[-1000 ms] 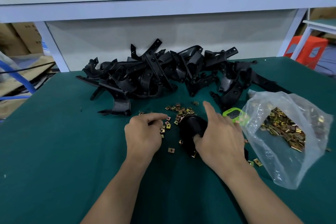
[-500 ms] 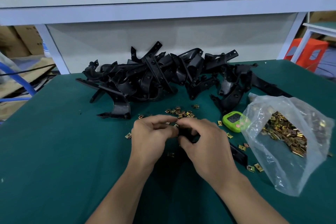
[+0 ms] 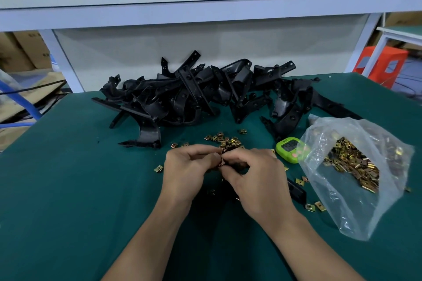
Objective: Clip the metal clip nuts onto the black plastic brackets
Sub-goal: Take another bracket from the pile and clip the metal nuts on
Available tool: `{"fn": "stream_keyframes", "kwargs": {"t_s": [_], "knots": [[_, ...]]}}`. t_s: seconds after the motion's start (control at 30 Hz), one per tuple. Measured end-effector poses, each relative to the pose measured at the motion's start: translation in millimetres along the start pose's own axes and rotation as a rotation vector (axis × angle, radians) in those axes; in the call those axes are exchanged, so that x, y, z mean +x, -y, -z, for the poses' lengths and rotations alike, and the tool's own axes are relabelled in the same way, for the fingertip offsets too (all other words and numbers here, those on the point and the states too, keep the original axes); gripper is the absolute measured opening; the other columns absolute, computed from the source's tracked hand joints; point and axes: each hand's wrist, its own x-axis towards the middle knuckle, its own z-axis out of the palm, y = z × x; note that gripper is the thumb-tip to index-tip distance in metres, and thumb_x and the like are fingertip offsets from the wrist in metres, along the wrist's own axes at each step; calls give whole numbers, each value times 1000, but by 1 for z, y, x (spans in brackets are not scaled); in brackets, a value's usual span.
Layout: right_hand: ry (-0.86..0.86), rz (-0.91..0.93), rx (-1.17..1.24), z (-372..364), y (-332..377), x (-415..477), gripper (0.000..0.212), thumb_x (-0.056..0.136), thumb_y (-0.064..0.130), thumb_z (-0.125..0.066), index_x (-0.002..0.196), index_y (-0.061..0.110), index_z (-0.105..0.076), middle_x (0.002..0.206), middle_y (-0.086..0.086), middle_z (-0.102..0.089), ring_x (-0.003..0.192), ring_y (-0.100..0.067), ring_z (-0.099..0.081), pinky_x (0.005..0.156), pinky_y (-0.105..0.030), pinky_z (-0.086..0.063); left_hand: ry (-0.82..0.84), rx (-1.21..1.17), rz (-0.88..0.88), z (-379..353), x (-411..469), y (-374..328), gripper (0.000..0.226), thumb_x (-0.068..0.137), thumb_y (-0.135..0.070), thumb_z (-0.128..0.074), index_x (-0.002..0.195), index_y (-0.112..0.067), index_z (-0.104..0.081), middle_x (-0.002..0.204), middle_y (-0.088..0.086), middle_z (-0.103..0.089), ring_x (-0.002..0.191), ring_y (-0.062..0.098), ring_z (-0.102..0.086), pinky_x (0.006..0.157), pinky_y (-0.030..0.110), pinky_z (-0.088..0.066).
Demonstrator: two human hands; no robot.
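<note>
My right hand (image 3: 255, 178) grips a black plastic bracket (image 3: 296, 191), most of it hidden under the hand, one end showing at the right. My left hand (image 3: 187, 171) meets it fingertip to fingertip and pinches a small brass clip nut (image 3: 221, 159) against the bracket's top end. Loose clip nuts (image 3: 225, 140) lie scattered just beyond the hands on the green table (image 3: 68, 189). A large heap of black brackets (image 3: 194, 96) lies farther back.
A clear plastic bag of clip nuts (image 3: 351, 164) sits at the right, with a green timer (image 3: 288, 148) beside it. A single bracket (image 3: 146, 137) lies left of the loose nuts. A white shelf frame (image 3: 205, 7) rises behind the heap.
My left hand picked a clip nut off the table and came over to the right hand. Both hands lifted the bracket and now work together at its top end.
</note>
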Motion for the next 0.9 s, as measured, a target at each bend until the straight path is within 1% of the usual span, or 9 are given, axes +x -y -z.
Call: {"fn": "stream_keyframes", "kwargs": {"t_s": [0.13,0.2,0.3,0.43,0.5,0.6,0.73,0.8,0.9], "knots": [[-55,59,-40,0,5,0,22,74,19,-89,90,30,-78,75,36,-52,96,25,-45,80,-28,-41,-60,16,0,-3,0,3,38,80,6,-78,77,-32,-83,74,4,-78,71,16,-76,67,19,-57],[-83,70,-23,-2,5,1,22,73,17,-89,88,29,-78,75,32,-59,95,31,-41,79,-31,-43,-80,29,-1,-4,0,4,37,80,4,-79,78,-33,-82,73,4,-78,72,18,-76,69,21,-58],[-65,13,40,-2,1,0,19,76,20,-87,90,31,-77,78,26,-69,96,25,-47,84,-34,-47,-56,67,-30,-2,1,7,32,81,-2,-80,79,-34,-82,75,1,-79,75,16,-77,71,22,-58],[-51,-46,21,1,-5,1,17,81,28,-83,93,38,-75,79,27,-67,101,5,-48,85,-19,-40,58,229,-142,5,2,9,23,85,-14,-80,89,-36,-83,86,-11,-79,86,7,-75,78,23,-58],[-55,-59,17,2,-7,1,17,81,29,-83,92,39,-74,79,27,-67,100,2,-48,84,-13,-36,72,264,-171,6,2,8,23,86,-16,-80,92,-37,-83,87,-15,-79,87,4,-75,77,20,-57],[-51,-64,25,1,-7,1,16,82,29,-82,91,40,-73,80,27,-66,102,2,-48,83,-12,-36,66,304,-183,7,3,8,20,86,-15,-80,93,-33,-83,87,-15,-79,87,4,-74,80,27,-59],[-13,-75,42,0,-8,1,17,82,29,-82,92,39,-74,85,23,-67,102,-3,-54,86,-25,-47,79,317,-203,9,2,6,19,85,-12,-79,92,-29,-84,86,-15,-79,86,4,-74,80,28,-59],[-3,-74,58,1,-7,1,14,84,30,-81,92,39,-75,86,24,-67,101,-5,-58,86,-32,-51,81,338,-248,10,0,4,16,82,-16,-78,92,-27,-84,86,-16,-79,87,2,-74,80,23,-58],[21,-80,92,1,-8,3,7,85,32,-80,90,34,-76,85,22,-70,97,-9,-65,86,-37,-53,138,353,-263,11,-1,3,27,72,-17,-70,95,-26,-82,91,-17,-78,93,1,-72,82,15,-53]]}}
